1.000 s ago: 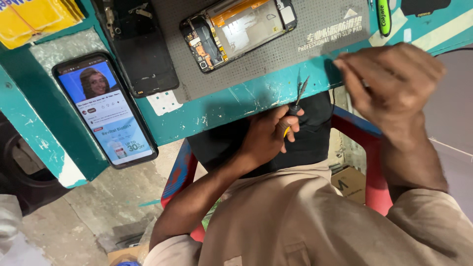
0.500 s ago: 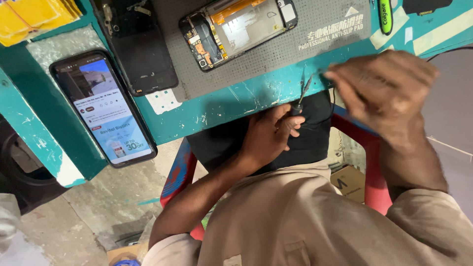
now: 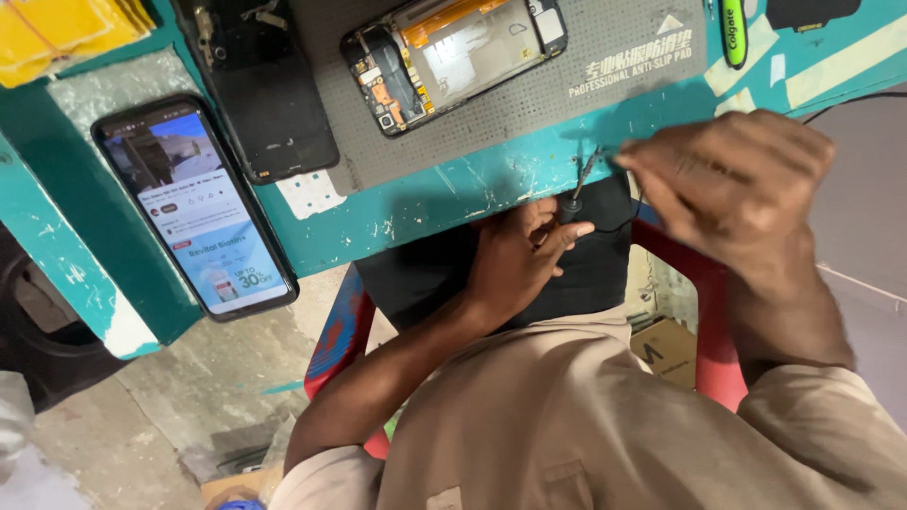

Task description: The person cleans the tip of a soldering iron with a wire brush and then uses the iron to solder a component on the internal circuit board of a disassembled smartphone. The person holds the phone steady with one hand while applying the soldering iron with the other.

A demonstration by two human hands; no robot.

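Hands meet at the near edge of the teal workbench, centre-right of the frame: the left hand, low in the lap, pinches the base of a slim metal tool between fingers and thumb, while the right hand hovers closed just beside its upper end, fingertips bunched as if gripping something too small to make out. Judging by this, a tool is being readied or fitted. Any next move calls for a steady fine grip. Upper centre, an opened phone lies on a grey perforated mat; a lit phone lies left.
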